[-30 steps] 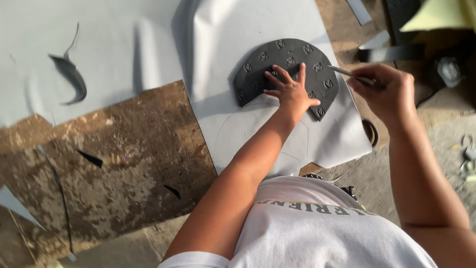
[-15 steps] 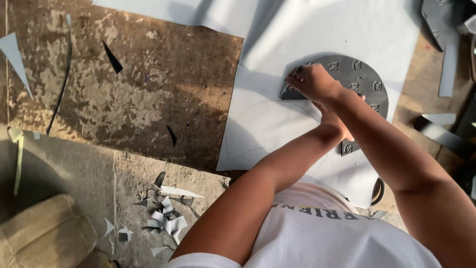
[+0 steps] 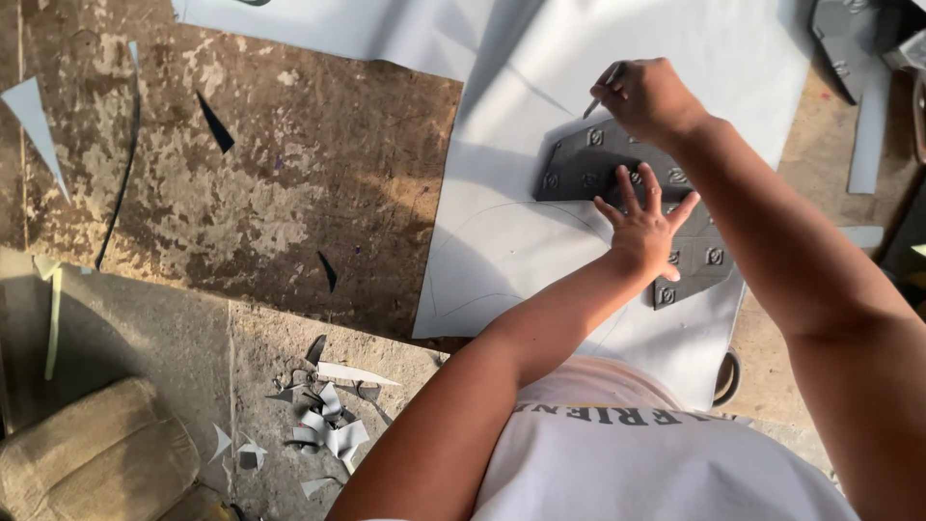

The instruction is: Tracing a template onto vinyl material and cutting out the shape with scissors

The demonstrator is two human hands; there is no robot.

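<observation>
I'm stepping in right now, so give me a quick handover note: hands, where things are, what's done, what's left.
Left hand: flat, fingers spread, pressing the dark grey template onto the pale sheet.
Right hand: gripping a pen, tip at the template's upper edge.
Done: faint curved lines already show on the sheet left of the template.
Left: the outline around the template is not visibly complete.
Offcuts lie on the floor at lower left.

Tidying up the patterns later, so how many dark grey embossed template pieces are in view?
2. One dark grey embossed template piece lies on the pale grey sheet, pressed flat by the left hand while the right hand holds a pen at its edge. A second piece lies top right, partly cut off; others may be hidden.
</observation>
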